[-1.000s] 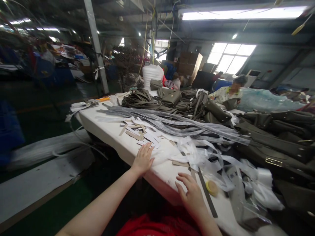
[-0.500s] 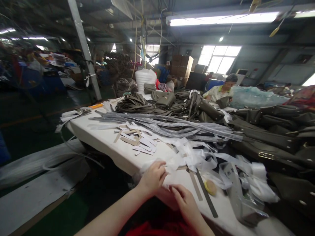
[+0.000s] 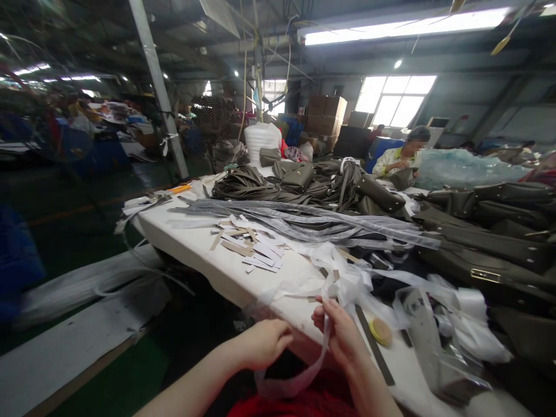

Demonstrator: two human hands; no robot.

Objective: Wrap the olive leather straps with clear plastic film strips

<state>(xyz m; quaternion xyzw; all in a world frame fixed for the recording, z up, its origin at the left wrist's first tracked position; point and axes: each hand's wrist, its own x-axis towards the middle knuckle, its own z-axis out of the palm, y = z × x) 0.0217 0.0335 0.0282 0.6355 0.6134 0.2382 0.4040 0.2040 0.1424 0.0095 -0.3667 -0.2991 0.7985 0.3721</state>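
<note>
A translucent white ribbon (image 3: 299, 382) hangs in a loop in front of my body and runs up into my right hand (image 3: 336, 330), whose fingers are closed on it near the table edge. My left hand (image 3: 267, 343) is at the table's front edge, fingers curled together; whether the ribbon's other end is in it is hidden. More white ribbon (image 3: 347, 278) lies tangled on the table beyond my right hand. A dark strip (image 3: 373, 347) and a yellow roll (image 3: 380, 331) lie to the right. Short white and brown pieces (image 3: 260, 249) are scattered farther left.
Long plastic-wrapped strips (image 3: 304, 223) cross the white table (image 3: 182, 237), with dark strap bundles (image 3: 243, 185) behind. Dark bags (image 3: 486, 249) are piled at the right. A clear plastic bag (image 3: 434, 341) lies near right. A person (image 3: 397, 159) sits across the table.
My left hand has moved down and toward me. My right hand has risen and turned with the ribbon, which now hangs in a loop below. The view has shifted slightly.
</note>
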